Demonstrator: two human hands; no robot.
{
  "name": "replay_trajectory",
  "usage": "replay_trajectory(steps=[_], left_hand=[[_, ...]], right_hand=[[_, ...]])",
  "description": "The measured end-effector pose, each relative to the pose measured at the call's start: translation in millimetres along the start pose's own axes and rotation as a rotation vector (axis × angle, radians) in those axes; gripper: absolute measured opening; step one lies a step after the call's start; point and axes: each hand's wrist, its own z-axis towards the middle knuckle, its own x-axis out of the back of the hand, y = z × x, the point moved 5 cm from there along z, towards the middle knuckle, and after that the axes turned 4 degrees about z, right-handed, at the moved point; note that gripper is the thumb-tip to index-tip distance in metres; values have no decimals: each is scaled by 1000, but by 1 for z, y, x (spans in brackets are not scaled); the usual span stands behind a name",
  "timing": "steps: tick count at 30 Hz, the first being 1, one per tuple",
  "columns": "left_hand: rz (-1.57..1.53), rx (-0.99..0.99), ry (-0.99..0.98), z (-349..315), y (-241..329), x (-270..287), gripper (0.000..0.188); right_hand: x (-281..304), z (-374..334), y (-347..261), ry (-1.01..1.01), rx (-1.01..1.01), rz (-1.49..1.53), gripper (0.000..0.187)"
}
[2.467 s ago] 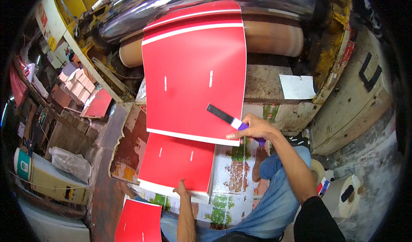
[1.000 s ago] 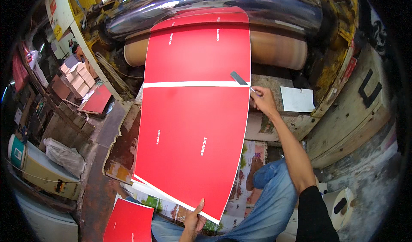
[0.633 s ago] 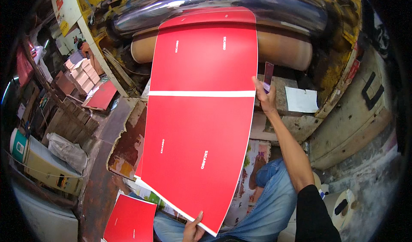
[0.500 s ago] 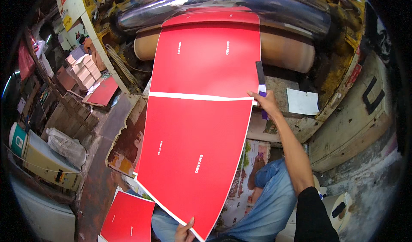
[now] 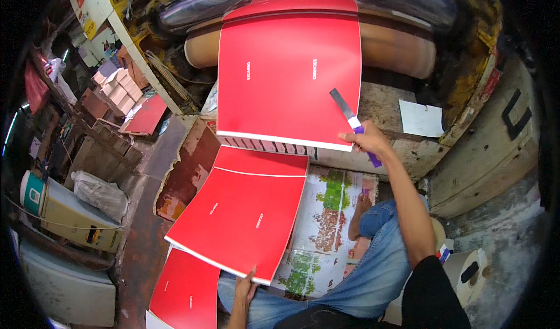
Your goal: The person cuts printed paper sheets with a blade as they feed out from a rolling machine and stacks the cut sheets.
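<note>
A red sheet with a white lower edge comes down from the rollers. At its lower right corner my right hand is closed round a purple-handled flat blade, thumb against the sheet's edge. The blade's grey end lies over the red face. A second red sheet, separate from the first, slants below it, its upper part behind a gap. My left hand pinches its white bottom edge. Under it to the left lies another red sheet, partly covered.
A shiny metal roller and a brown roller span the far side. To the right are a white paper and a grey machine cover. Printed sheeting covers the floor beside my legs; a bucket stands left.
The lower red sheet has come apart from the upper one along the white strip and dropped lower. My left hand has moved up slightly; the blade in my right hand has tilted leftward.
</note>
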Motion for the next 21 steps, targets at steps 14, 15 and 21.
replay_trajectory(steps=[14,15,21], left_hand=[[1488,-14,487,125,-61,-133,156],[1708,16,421,127,-66,-132,156],[1498,-400,438,123,-36,-116,144]], right_hand=[[-8,-60,-2,-371,-33,123,34],[-17,-62,-12,-449,-39,68,34],[-56,-77,-15,-696,49,26,38]])
